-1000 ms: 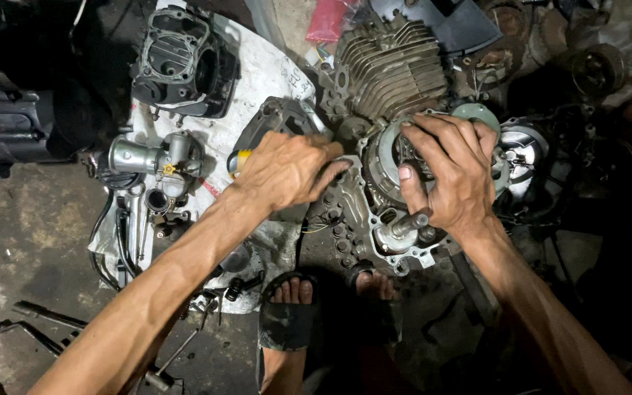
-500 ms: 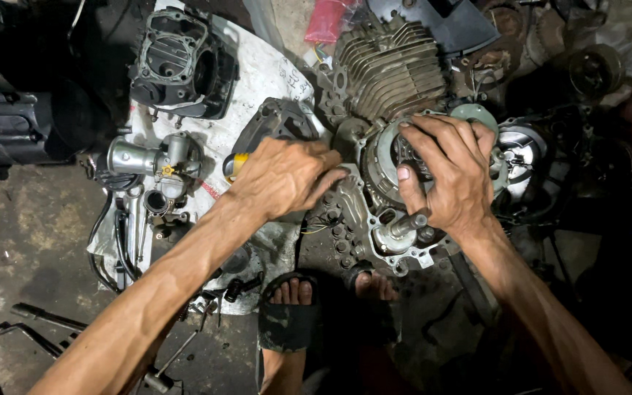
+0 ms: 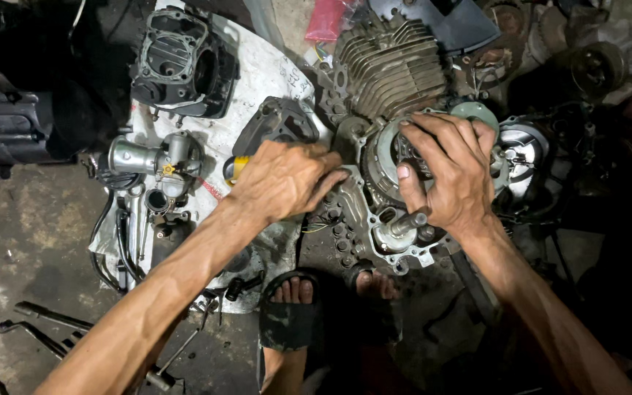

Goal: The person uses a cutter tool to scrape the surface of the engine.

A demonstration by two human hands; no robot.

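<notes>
An open motorcycle engine case [image 3: 374, 219] lies on the floor, its finned cylinder [image 3: 393, 66] pointing away from me. My right hand [image 3: 444, 172] spreads its fingers over the round clutch assembly [image 3: 385, 157] in the case and grips it. A short steel shaft [image 3: 407, 222] sticks out just below that hand. My left hand [image 3: 283, 179] rests on the case's left edge with the fingers curled; a yellow-handled tool [image 3: 234, 168] shows from under it, and whether the hand holds it is hidden.
A carburetor [image 3: 159, 157] and a dark cylinder head [image 3: 181, 62] lie on a white cloth [image 3: 257, 73] to the left. Wrenches [image 3: 38, 325] lie on the concrete at lower left. My sandalled foot [image 3: 290, 311] is below the engine. A round cover [image 3: 524, 150] sits right.
Both hands stay on the engine; the left hand has shifted slightly, and the right hand's fingers have barely moved on the clutch.
</notes>
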